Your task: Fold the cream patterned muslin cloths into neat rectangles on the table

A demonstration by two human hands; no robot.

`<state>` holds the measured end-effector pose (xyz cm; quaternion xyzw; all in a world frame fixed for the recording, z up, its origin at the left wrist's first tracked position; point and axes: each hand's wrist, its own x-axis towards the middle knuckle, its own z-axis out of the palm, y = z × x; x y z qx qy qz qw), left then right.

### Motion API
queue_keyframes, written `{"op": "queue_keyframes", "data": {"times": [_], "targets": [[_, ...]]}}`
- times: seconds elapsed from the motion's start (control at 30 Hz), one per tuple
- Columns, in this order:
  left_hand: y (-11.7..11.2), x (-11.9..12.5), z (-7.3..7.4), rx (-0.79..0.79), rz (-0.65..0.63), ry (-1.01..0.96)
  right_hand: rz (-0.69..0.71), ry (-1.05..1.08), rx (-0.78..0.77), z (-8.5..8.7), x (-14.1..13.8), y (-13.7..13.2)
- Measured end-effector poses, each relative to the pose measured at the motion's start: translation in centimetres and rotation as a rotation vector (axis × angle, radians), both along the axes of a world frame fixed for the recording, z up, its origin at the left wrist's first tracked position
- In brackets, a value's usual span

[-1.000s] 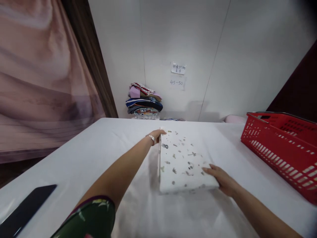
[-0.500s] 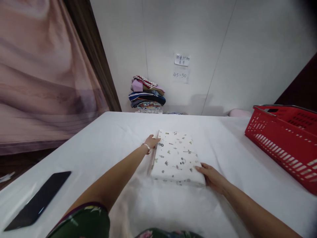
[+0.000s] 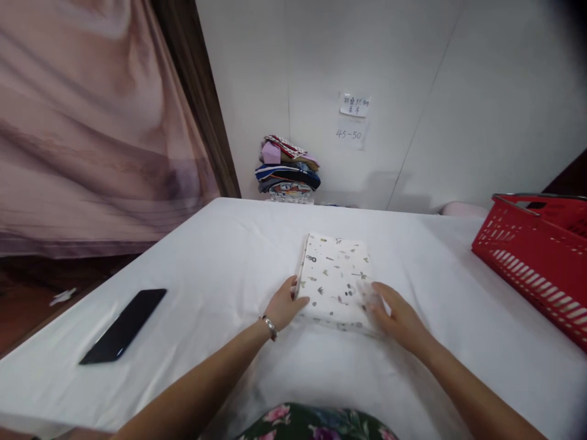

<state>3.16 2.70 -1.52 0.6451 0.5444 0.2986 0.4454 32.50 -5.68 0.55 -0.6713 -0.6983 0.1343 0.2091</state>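
A folded white cloth with small dark prints (image 3: 336,275) lies flat in the middle of the white-covered table (image 3: 220,256). My left hand (image 3: 285,304), with a silver bracelet on its wrist, grips the cloth's near left corner, thumb on top and fingers under the edge. My right hand (image 3: 398,313) rests on the near right corner with its fingers stretched flat over the fabric.
A black phone (image 3: 123,325) lies near the table's left edge. A red plastic basket (image 3: 534,260) stands at the right. A stack of folded clothes (image 3: 287,169) sits by the white wall, under paper notes (image 3: 354,106). A pink curtain (image 3: 87,134) hangs at the left.
My left hand slid from the cloth's far left corner back to its near left corner. My right hand shifted slightly left along the near edge. The view drew back and turned left.
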Motion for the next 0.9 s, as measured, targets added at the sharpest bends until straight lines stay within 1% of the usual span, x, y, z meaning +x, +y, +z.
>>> {"op": "queue_keyframes", "data": {"times": [0.07, 0.13, 0.2, 0.3, 0.4, 0.47, 0.6, 0.73, 0.8, 0.9], "targets": [[-1.1, -0.3, -0.3, -0.005, 0.041, -0.032, 0.188, -0.109, 0.001, -1.0, -1.1, -0.4], [-2.0, -0.6, -0.4, 0.0, 0.081, -0.027, 0.293, -0.207, -0.024, -2.0, -1.7, -0.7], [-2.8, -0.9, -0.5, 0.025, 0.104, -0.004, 0.301, -0.266, -0.017, -2.5, -1.9, -0.8], [-3.6, -1.0, -0.2, 0.063, 0.123, 0.013, 0.299, -0.305, 0.071, -2.3, -2.4, -0.7], [-3.9, -0.8, 0.3, 0.073, 0.132, 0.021, 0.376, -0.316, 0.164, -1.7, -4.0, -0.1], [-3.8, -0.6, 0.7, 0.07, 0.132, 0.024, 0.433, -0.317, 0.18, -1.7, -5.3, 0.5], [-3.5, -0.4, 0.9, 0.06, 0.148, -0.008, 0.485, -0.322, 0.136, -2.5, -6.5, 1.6], [-3.5, -0.7, 0.6, 0.032, 0.113, 0.084, 0.493, -0.313, 0.098, -3.1, -6.3, 1.7], [-3.4, -1.0, 0.7, 0.015, 0.083, 0.124, 0.487, -0.291, 0.06, -2.8, -6.2, 1.4], [-2.6, -1.5, 1.4, 0.016, 0.068, 0.147, 0.492, -0.203, -0.008, -1.7, -6.2, 1.1]]}}
